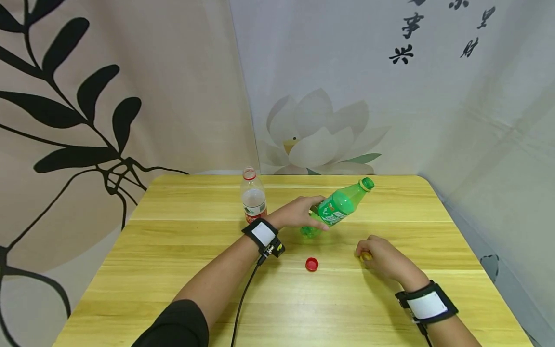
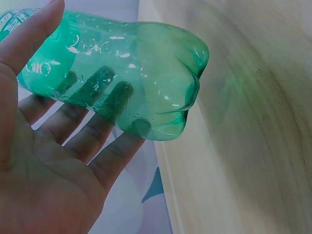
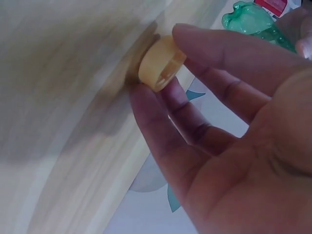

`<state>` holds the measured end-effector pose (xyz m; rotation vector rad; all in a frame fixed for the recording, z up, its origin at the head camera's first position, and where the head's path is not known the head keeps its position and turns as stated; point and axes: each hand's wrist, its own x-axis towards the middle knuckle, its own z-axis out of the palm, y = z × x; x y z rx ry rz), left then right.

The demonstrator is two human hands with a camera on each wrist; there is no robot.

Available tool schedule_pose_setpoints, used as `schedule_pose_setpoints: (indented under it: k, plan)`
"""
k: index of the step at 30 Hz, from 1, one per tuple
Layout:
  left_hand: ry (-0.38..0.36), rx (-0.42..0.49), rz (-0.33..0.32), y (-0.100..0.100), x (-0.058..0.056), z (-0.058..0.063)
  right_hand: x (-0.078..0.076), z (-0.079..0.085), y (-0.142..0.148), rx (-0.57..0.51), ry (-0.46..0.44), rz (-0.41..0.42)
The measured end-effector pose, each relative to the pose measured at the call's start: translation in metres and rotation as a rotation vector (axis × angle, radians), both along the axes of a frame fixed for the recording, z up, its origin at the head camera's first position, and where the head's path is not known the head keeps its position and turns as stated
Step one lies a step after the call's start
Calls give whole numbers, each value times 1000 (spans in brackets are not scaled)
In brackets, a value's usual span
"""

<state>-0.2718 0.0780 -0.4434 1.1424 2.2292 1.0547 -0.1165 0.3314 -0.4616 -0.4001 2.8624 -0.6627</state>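
Note:
My left hand (image 1: 299, 213) grips a green plastic bottle (image 1: 340, 206) round its lower half, thumb on one side and fingers on the other. The bottle tilts, with its neck up to the right and its base close over the table. In the left wrist view its clear, lobed base (image 2: 170, 83) sticks out past the fingers. My right hand (image 1: 388, 260) pinches a yellow bottle cap (image 3: 163, 63) between thumb and fingers, low over the wood. The cap's hollow side shows in the right wrist view. A red bottle cap (image 1: 311, 264) lies hollow side up between the hands.
A clear bottle (image 1: 253, 195) with a red-and-white label and an uncapped mouth stands behind my left wrist. The wooden table (image 1: 173, 241) ends at a printed cloth backdrop (image 1: 182, 72). A black cable (image 1: 243, 303) runs from the left wristband across the table.

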Motion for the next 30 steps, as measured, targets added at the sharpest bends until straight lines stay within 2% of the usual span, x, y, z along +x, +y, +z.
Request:
schedule_pose_setpoints:
  k: [10,30]
  plan:
    - [2,1,8,1,-1,-4,-1,-5,1,-14,5,-5]
    - [6,-18,0,0,-1,-2,2,-1,-1,-16,-30,-40]
